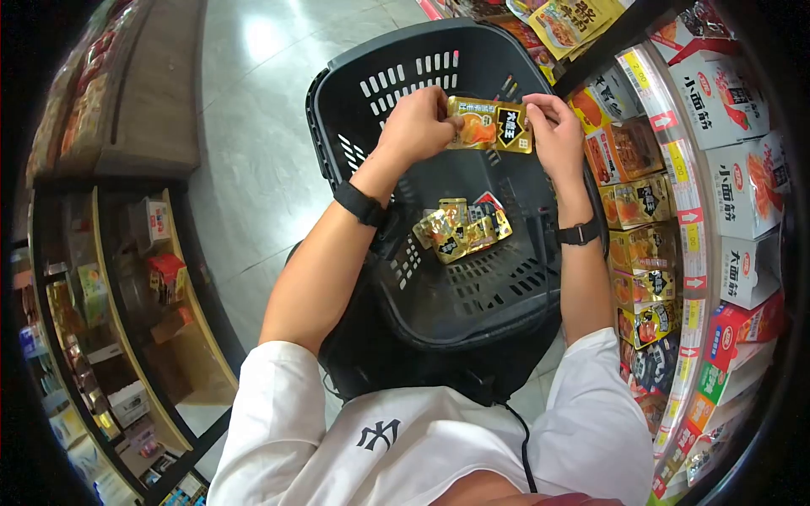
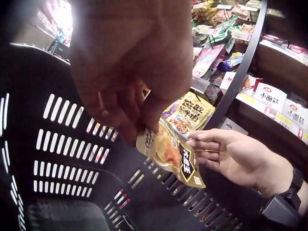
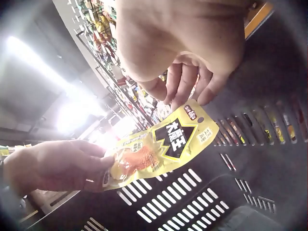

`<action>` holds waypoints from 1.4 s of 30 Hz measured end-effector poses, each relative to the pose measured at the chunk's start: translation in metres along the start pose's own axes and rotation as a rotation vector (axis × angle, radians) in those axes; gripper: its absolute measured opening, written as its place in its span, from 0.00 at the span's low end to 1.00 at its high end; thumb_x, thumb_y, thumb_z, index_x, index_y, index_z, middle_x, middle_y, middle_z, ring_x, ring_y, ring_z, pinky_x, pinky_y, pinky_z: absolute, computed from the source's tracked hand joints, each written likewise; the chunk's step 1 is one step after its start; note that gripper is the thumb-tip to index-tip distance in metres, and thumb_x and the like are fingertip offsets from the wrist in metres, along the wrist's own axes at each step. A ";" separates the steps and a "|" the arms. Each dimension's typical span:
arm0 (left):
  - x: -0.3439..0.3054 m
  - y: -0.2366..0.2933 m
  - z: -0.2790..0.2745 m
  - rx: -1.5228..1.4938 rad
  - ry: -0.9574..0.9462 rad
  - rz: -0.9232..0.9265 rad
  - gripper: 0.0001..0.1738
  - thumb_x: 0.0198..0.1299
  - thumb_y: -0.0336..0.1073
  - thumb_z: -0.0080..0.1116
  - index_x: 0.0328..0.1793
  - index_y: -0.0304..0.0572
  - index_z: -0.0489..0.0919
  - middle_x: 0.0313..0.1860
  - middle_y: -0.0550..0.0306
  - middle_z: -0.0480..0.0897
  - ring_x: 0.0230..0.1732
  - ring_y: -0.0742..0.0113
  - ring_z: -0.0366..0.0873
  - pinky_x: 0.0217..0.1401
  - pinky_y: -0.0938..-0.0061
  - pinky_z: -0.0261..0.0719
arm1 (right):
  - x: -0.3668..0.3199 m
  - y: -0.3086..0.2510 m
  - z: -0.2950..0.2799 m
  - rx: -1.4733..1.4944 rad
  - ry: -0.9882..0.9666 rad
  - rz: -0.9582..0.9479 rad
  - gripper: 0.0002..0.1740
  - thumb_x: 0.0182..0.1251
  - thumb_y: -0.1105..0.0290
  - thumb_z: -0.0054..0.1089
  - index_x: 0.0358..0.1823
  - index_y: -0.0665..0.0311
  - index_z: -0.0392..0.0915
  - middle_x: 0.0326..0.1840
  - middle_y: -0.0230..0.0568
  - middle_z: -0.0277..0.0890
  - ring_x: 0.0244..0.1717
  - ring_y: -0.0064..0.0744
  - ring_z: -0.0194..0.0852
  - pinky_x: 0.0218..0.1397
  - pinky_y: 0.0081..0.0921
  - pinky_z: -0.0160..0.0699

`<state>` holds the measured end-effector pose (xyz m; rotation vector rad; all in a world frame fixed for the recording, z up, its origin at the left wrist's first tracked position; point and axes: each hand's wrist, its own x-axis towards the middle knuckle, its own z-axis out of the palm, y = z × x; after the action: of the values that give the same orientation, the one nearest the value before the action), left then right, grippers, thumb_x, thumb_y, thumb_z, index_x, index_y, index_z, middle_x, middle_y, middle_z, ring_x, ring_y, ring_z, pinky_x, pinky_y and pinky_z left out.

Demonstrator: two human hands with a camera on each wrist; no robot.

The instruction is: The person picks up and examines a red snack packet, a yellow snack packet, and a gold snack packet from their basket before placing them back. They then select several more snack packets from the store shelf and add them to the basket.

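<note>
My left hand (image 1: 418,126) pinches one end of a gold snack packet (image 1: 478,126) above the basket, its thumb on the printed front. The packet shows an orange food picture and a black panel with white characters. At the packet's other end is my right hand (image 1: 558,139), its fingertips right at the upper edge. In the left wrist view, the fingers (image 2: 209,144) of that hand look loosely extended beside the packet. Below, in the black shopping basket (image 1: 405,59), lies a small pile of gold packets (image 1: 460,236).
Shelves of boxed snacks (image 1: 747,185) with price strips (image 1: 688,202) run along the right. Gold packets (image 1: 637,202) stand in shelf boxes close to the basket's right rim. A dark shelf unit (image 1: 110,312) stands at left, beyond the grey tiled floor (image 1: 253,110).
</note>
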<state>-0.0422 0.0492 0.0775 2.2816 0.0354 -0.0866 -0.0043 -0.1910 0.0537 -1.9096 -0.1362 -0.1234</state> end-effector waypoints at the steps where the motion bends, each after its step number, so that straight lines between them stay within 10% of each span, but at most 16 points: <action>1: 0.000 0.001 0.000 0.023 0.022 0.006 0.19 0.59 0.42 0.74 0.42 0.31 0.82 0.32 0.46 0.86 0.34 0.59 0.86 0.41 0.66 0.83 | -0.001 -0.002 0.000 -0.026 0.014 -0.015 0.13 0.75 0.66 0.63 0.49 0.69 0.85 0.47 0.40 0.89 0.45 0.26 0.87 0.53 0.26 0.83; 9: -0.007 0.025 -0.003 -0.048 0.019 0.325 0.09 0.56 0.35 0.72 0.38 0.39 0.88 0.33 0.52 0.89 0.34 0.60 0.88 0.42 0.67 0.84 | -0.005 -0.036 -0.006 0.209 -0.298 0.463 0.23 0.79 0.55 0.61 0.58 0.70 0.82 0.48 0.39 0.89 0.42 0.24 0.87 0.44 0.23 0.78; 14: -0.007 0.027 0.005 -0.056 -0.024 0.533 0.11 0.49 0.34 0.78 0.38 0.40 0.90 0.38 0.54 0.90 0.39 0.55 0.88 0.46 0.67 0.84 | -0.009 -0.019 0.003 0.339 -0.341 0.241 0.21 0.79 0.64 0.60 0.64 0.74 0.77 0.52 0.44 0.88 0.45 0.19 0.84 0.42 0.17 0.76; 23: -0.003 0.021 0.006 -0.014 0.370 0.354 0.26 0.50 0.35 0.79 0.55 0.41 0.82 0.45 0.53 0.86 0.45 0.57 0.86 0.48 0.67 0.84 | -0.007 -0.013 0.005 0.380 -0.227 0.138 0.18 0.79 0.73 0.57 0.64 0.77 0.74 0.53 0.48 0.87 0.48 0.21 0.84 0.50 0.19 0.81; 42: -0.001 0.018 0.007 -0.169 0.221 0.211 0.21 0.62 0.30 0.70 0.61 0.35 0.81 0.42 0.47 0.91 0.40 0.61 0.91 0.44 0.68 0.86 | -0.007 -0.009 0.008 0.363 -0.238 0.132 0.15 0.79 0.75 0.55 0.62 0.76 0.73 0.50 0.48 0.87 0.49 0.25 0.84 0.54 0.22 0.82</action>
<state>-0.0425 0.0328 0.0866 2.1028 -0.0799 0.2689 -0.0129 -0.1807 0.0583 -1.5593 -0.1789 0.2067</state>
